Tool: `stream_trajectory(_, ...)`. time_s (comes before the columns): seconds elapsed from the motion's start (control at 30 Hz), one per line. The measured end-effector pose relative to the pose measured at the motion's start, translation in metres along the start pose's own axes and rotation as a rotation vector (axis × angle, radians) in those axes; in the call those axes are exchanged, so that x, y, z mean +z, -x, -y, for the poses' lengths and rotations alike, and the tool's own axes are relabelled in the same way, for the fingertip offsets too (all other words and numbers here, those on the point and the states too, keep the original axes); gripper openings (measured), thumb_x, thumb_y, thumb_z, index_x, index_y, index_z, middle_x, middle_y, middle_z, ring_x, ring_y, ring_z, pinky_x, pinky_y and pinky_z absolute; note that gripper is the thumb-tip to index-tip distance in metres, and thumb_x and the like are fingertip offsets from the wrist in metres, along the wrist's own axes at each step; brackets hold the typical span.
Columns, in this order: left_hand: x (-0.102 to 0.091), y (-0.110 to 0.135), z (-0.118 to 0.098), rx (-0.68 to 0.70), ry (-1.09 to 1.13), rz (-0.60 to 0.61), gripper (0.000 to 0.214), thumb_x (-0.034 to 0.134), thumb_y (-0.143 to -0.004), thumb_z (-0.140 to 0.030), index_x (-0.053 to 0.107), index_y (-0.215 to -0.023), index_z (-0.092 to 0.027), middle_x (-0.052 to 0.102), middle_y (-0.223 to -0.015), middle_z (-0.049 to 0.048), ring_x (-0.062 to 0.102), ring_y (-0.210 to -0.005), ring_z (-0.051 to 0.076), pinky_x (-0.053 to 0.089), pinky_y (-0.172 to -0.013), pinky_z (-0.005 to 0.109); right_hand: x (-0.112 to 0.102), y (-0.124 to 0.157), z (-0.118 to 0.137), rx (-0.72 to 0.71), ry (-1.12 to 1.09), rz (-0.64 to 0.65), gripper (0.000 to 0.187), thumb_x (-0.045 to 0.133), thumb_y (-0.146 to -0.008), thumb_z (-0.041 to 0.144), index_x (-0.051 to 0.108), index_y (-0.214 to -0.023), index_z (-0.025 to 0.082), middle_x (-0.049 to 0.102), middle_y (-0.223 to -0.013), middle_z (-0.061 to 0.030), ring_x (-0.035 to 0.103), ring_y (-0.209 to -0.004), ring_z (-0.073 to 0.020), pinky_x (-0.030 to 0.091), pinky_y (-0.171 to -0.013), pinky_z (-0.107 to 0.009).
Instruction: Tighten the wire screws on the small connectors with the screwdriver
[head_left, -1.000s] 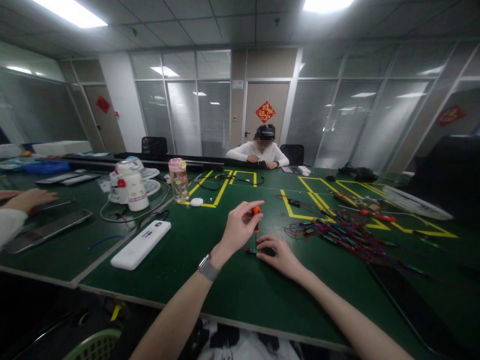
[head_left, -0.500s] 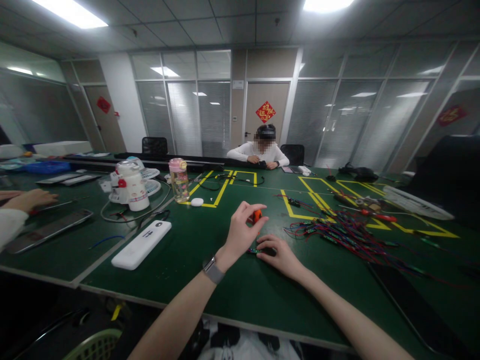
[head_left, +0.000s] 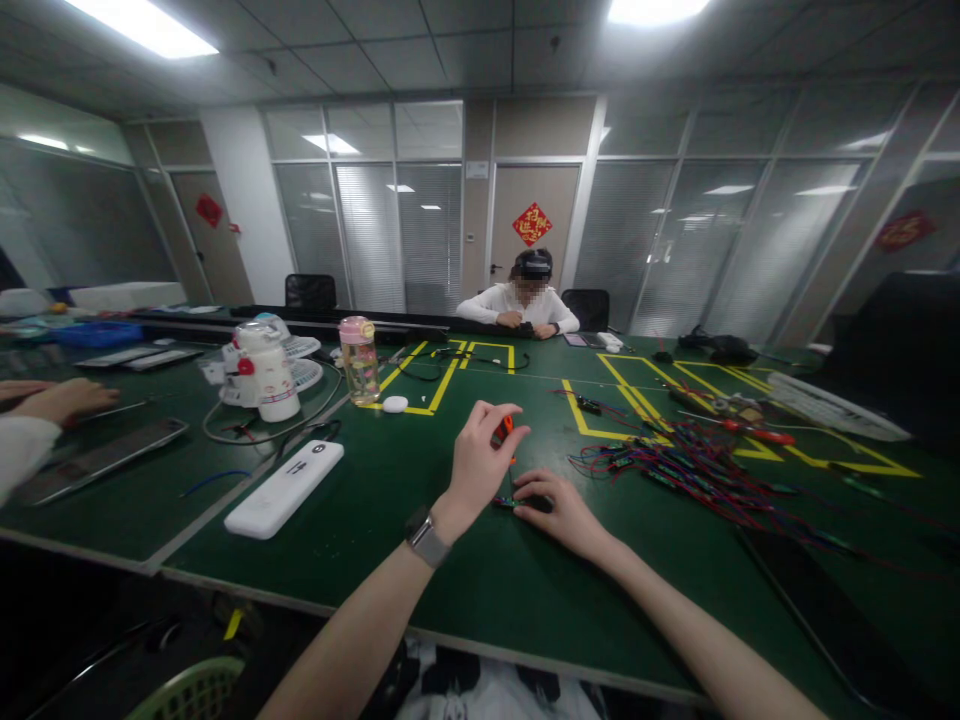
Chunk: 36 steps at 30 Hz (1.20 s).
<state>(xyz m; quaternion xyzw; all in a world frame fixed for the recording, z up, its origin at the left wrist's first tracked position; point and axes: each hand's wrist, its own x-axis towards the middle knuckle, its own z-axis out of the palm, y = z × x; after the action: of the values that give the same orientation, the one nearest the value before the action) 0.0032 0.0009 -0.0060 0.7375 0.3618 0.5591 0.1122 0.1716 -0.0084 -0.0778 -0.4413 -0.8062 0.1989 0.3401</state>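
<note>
My left hand [head_left: 480,455], with a watch on its wrist, is closed around the orange-and-black handle of a screwdriver [head_left: 507,426]. The tool stands nearly upright, and its thin shaft points down toward a small green circuit board [head_left: 505,502] on the table. Whether the tip touches the board is too small to tell. My right hand [head_left: 559,510] rests on the table just right of the tool, its thumb and fingertips pinching the board's right end. That end is hidden by the fingers.
Right of my hands lies a tangled heap of red and blue wired boards [head_left: 690,460]. A white power bank [head_left: 285,490], a pink-lidded bottle [head_left: 360,362] and a white bottle [head_left: 274,375] stand or lie leftward. A co-worker's hands [head_left: 64,400] are at far left; another person [head_left: 521,300] sits opposite.
The fingers of my left hand have shifted around the screwdriver handle, which has turned and leans slightly farther left. My right hand and the circuit board stay in place.
</note>
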Motion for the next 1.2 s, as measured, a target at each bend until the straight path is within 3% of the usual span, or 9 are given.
stream_trajectory(0.2,-0.0012,-0.0035,0.0034,-0.014,0.231,0.099,0.035,0.040,-0.096,-0.024,0.050,-0.129,-0.023,0.057,-0.109,0.0073,0.063,-0.085,0.013,0.055,-0.068,0.024,-0.0011,0.0003,-0.0003,-0.004,0.005,0.007,0.011,0.068,-0.078,0.025,0.074,-0.087,0.021,0.067,-0.105,-0.0083,0.061,-0.099,-0.0240,0.043,-0.094,-0.044)
stream_trajectory(0.3,-0.0024,-0.0045,0.0056,-0.017,0.119,0.045,0.031,0.054,-0.090,-0.028,0.058,-0.120,-0.024,0.056,-0.095,0.0036,0.060,-0.075,0.012,0.052,-0.059,0.021,-0.0009,0.0003,0.0000,-0.002,0.009,0.005,0.011,0.068,-0.078,0.024,0.074,-0.086,0.021,0.067,-0.105,-0.0085,0.061,-0.099,-0.0242,0.044,-0.093,-0.042)
stream_trajectory(0.4,-0.0048,-0.0045,0.0047,0.013,-0.013,-0.030,0.023,0.064,-0.083,-0.033,0.066,-0.105,-0.023,0.054,-0.089,0.0021,0.057,-0.075,0.013,0.052,-0.061,0.022,-0.0002,0.0002,-0.0009,-0.001,0.006,0.002,0.010,0.068,-0.077,0.024,0.074,-0.085,0.021,0.067,-0.105,-0.0081,0.061,-0.100,-0.0242,0.043,-0.095,-0.043)
stream_trajectory(0.53,-0.0049,-0.0040,0.0017,0.015,0.125,0.060,0.029,0.046,-0.094,-0.028,0.058,-0.120,-0.023,0.057,-0.105,0.0057,0.061,-0.089,0.015,0.053,-0.069,0.024,0.0000,0.0001,-0.0023,-0.001,0.007,0.005,0.010,0.068,-0.077,0.024,0.074,-0.086,0.021,0.067,-0.105,-0.0081,0.060,-0.100,-0.0241,0.041,-0.097,-0.044)
stream_trajectory(0.6,-0.0037,-0.0042,0.0021,0.003,0.209,0.109,0.033,0.043,-0.095,-0.024,0.054,-0.126,-0.023,0.058,-0.106,0.0057,0.062,-0.086,0.013,0.053,-0.070,0.024,-0.0003,0.0001,-0.0020,0.001,0.008,0.005,0.010,0.068,-0.078,0.024,0.074,-0.085,0.021,0.067,-0.105,-0.0082,0.061,-0.100,-0.0239,0.041,-0.097,-0.044)
stream_trajectory(0.83,-0.0053,-0.0062,0.0043,0.022,0.029,-0.020,0.018,0.066,-0.082,-0.031,0.068,-0.097,-0.022,0.053,-0.084,0.0012,0.055,-0.071,0.013,0.050,-0.061,0.023,-0.0005,0.0002,-0.0017,-0.005,0.015,0.008,0.010,0.068,-0.078,0.024,0.074,-0.085,0.021,0.067,-0.105,-0.0082,0.060,-0.100,-0.0239,0.040,-0.098,-0.045)
stream_trajectory(1.03,-0.0061,-0.0052,-0.0027,0.031,0.176,0.114,0.031,0.042,-0.095,-0.024,0.056,-0.122,-0.021,0.059,-0.102,0.0057,0.061,-0.080,0.012,0.052,-0.068,0.023,-0.0004,0.0003,-0.0031,-0.001,0.007,0.014,0.010,0.067,-0.079,0.025,0.074,-0.086,0.022,0.067,-0.106,-0.0078,0.061,-0.100,-0.0237,0.040,-0.098,-0.045)
stream_trajectory(1.2,-0.0083,-0.0057,0.0000,0.076,-0.038,-0.035,0.015,0.061,-0.085,-0.029,0.067,-0.095,-0.019,0.058,-0.087,0.0030,0.058,-0.076,0.014,0.051,-0.068,0.025,-0.0004,0.0003,-0.0020,0.000,0.007,0.004,0.010,0.068,-0.077,0.024,0.074,-0.085,0.021,0.067,-0.105,-0.0076,0.061,-0.100,-0.0242,0.040,-0.098,-0.045)
